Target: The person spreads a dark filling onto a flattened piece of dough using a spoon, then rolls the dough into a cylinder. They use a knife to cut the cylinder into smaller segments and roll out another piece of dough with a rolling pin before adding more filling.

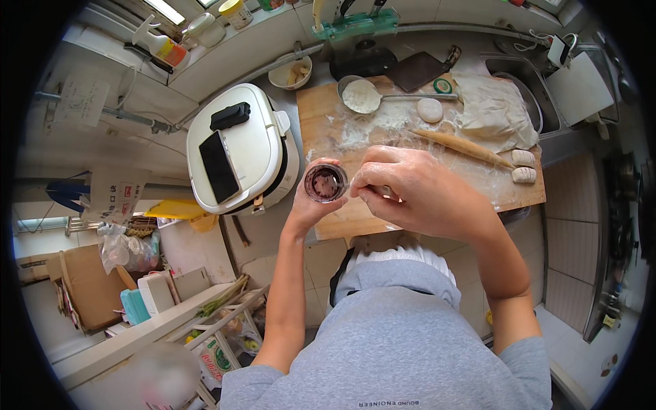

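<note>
My left hand (307, 205) is wrapped around a small open glass jar (325, 183) with dark residue or paste inside. Just right of its mouth, my right hand (405, 189) pinches a thin utensil, mostly hidden by the fingers, whose end reaches the jar's rim. Below both hands lies a floured wooden board (318, 123). On it are a ladle of flour (362, 96), a round piece of dough (430, 110), a green jar lid (442, 85), a tapered wooden rolling pin (464, 146), a pale cloth (492, 110) and small dough pieces (524, 175).
A white lidded appliance (256, 133) with a phone (219, 166) on top stands left of the board. Behind are a bowl (290, 73) and a cleaver (417, 70). A metal sink (551, 102) lies at the right. Knives hang in a green rack (356, 25).
</note>
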